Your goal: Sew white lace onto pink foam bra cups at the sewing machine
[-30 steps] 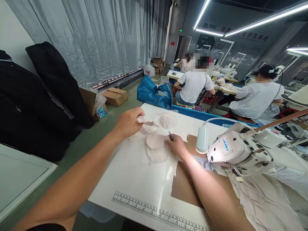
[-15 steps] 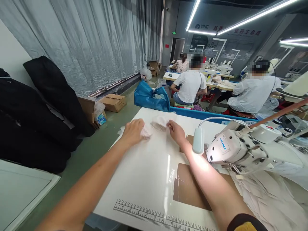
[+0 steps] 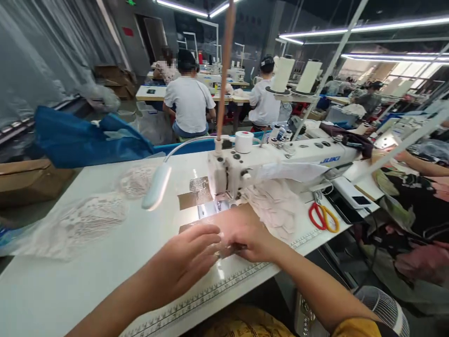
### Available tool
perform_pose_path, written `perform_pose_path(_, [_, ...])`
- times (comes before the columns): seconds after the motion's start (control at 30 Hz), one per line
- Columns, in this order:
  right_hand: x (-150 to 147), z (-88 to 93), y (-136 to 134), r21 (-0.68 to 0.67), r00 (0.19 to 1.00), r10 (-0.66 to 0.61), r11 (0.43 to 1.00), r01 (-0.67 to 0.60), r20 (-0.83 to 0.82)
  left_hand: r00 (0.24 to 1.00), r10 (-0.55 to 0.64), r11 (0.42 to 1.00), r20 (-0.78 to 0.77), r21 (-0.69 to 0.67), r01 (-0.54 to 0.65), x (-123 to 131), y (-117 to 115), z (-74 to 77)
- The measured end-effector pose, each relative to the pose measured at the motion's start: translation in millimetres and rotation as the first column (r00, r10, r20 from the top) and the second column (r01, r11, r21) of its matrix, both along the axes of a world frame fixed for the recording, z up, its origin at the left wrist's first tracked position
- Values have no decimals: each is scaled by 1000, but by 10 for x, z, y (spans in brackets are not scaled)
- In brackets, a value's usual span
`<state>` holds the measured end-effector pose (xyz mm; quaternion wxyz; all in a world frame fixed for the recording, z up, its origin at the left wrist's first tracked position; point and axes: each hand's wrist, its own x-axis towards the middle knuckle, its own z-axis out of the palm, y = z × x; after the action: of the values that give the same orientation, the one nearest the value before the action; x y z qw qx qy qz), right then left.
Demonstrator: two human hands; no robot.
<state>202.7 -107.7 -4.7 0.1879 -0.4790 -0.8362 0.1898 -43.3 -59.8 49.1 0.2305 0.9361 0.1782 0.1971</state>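
Observation:
My left hand [image 3: 189, 260] is over the front of the sewing table [image 3: 147, 234], its fingers stretched out towards my right hand. My right hand [image 3: 254, 234] lies just in front of the needle area of a white sewing machine [image 3: 224, 173], fingers curled inward. A dark bit shows under those fingers, too small to name, and what they hold is hidden. Right beyond that hand lies a heap of pale pink fabric pieces [image 3: 277, 206]. To the left rest two bundles of whitish lace-like pieces, a near one [image 3: 84, 220] in clear plastic and a far one [image 3: 136, 180].
A lit lamp [image 3: 157, 185] hangs over the table on a bent neck. Red-and-yellow-handled scissors [image 3: 322, 217] lie at the right, near a printed ruler strip [image 3: 210, 285]. A blue bag [image 3: 87, 138] is beyond the far edge. Co-workers [image 3: 189, 103] sit ahead.
The view has swung right. Both hands have come back from the whitish bundles at the table's far left to the front of the machine. The bundles now lie untouched.

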Motion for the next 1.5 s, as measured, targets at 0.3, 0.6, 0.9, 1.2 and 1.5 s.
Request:
perform_pose_path(0.3, [1079,-243,-625,201,881,-347,884,422,-323,991,40,999,124,7,-41,1985,376,-469])
perform_pose_path(0.6, [1338,-371,-470,139,866,-456,862,487,-207,973,178,958,149,-252,-137,2440,707,-494])
perform_pose_path(0.9, [1327,-314,-448,157,874,-484,861,484,-40,936,119,988,331,57,-146,2270,157,-173])
perform_pose_path(1.2, [1260,-384,-795,388,938,-346,869,307,34,848,499,831,181,-378,-408,899,-675,196])
perform_pose_path(1.5, [659,-315,-561,396,985,-173,903,165,-16,729,673,537,123,-760,-367,243,-489,-326])
